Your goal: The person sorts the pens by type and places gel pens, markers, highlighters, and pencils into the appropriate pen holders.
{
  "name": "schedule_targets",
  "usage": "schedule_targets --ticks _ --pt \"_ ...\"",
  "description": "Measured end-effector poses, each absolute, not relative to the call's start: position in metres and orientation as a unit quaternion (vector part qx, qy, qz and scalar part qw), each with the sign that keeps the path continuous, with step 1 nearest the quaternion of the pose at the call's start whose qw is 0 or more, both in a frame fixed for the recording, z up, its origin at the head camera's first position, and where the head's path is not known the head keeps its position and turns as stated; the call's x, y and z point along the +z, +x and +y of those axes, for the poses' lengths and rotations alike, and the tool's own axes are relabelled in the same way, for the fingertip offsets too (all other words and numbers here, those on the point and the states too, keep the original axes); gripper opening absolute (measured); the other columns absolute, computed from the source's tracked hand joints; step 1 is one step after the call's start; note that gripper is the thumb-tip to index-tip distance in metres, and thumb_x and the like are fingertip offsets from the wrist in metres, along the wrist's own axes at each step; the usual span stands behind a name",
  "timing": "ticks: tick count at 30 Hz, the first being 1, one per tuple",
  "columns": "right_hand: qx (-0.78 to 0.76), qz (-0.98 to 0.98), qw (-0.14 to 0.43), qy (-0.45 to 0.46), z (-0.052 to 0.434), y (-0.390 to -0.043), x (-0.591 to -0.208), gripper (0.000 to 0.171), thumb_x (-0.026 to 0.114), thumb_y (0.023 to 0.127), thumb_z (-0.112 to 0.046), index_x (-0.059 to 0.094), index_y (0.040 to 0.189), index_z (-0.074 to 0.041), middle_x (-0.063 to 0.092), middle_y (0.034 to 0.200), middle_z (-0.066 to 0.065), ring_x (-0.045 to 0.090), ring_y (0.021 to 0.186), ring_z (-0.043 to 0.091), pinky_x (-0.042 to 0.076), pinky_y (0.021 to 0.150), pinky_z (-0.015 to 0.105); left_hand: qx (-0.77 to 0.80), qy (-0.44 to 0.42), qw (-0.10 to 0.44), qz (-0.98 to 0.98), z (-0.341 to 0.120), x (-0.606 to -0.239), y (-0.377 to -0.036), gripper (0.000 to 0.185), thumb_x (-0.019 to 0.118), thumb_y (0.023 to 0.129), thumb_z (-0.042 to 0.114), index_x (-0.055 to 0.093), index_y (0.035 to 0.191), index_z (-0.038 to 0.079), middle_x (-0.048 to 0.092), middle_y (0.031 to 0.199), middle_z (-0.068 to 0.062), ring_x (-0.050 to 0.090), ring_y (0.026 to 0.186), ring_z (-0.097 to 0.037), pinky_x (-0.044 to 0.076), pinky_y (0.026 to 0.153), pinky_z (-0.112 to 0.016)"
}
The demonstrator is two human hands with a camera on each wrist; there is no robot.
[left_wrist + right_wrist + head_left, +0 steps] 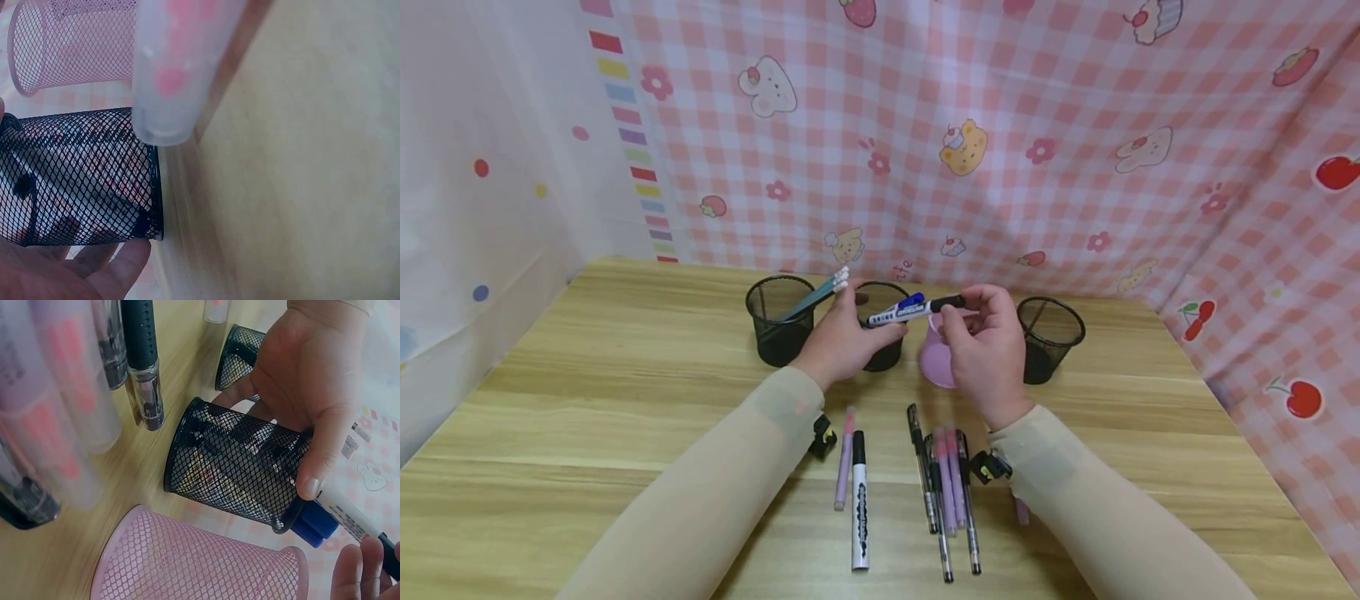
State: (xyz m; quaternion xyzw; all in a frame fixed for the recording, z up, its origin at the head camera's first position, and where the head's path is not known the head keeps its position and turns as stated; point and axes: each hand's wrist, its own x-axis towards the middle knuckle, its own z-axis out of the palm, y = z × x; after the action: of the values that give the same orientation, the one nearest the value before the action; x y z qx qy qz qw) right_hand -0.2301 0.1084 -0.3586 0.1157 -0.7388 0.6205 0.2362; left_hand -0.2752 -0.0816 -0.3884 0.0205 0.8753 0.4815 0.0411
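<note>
My left hand [842,342] grips the middle black mesh cup [883,357] from its left side; in the right wrist view its thumb [319,469] lies on the cup's [231,469] rim. My right hand [983,337] pinches the black end of a white marker [910,310] with a blue end. The marker is held almost level over the cup's mouth. Its blue end [315,525] sits right at the rim. In the left wrist view the same cup [81,175] fills the left, with my palm [69,272] under it.
A pink mesh cup [936,362] stands beside the held cup. A black cup [778,329] with light-blue pens [820,292] is at the left, another black cup [1048,337] at the right. A purple highlighter [844,458], a marker [859,508] and several pens [947,492] lie near me.
</note>
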Motion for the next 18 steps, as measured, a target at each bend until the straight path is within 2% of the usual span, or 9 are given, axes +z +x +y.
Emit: schedule_targets --ticks 9,18 --pt "0.612 -0.751 0.217 0.12 0.1066 -0.2327 -0.3616 0.019 0.064 0.099 0.005 0.055 0.116 0.006 0.069 0.099 0.024 0.065 0.072 -0.001 0.056 0.067 0.016 0.485 0.02 0.038 0.874 -0.0816 -0.3885 -0.2758 0.099 0.074 0.089 0.065 0.019 0.165 0.032 0.04 0.167 -0.006 0.052 0.143 -0.034 0.044 0.116 -0.055" --pt "0.589 -0.772 0.213 0.111 0.1047 -0.2345 -0.3621 0.019 0.066 0.099 0.001 0.06 0.117 0.003 0.071 0.1 0.02 0.064 0.071 0.0 0.055 0.067 0.017 0.48 0.021 0.035 0.876 -0.0819 -0.389 -0.2762 0.101 0.074 0.088 0.066 0.019 0.165 0.031 0.041 0.166 -0.005 0.052 0.143 -0.035 0.044 0.117 -0.055"
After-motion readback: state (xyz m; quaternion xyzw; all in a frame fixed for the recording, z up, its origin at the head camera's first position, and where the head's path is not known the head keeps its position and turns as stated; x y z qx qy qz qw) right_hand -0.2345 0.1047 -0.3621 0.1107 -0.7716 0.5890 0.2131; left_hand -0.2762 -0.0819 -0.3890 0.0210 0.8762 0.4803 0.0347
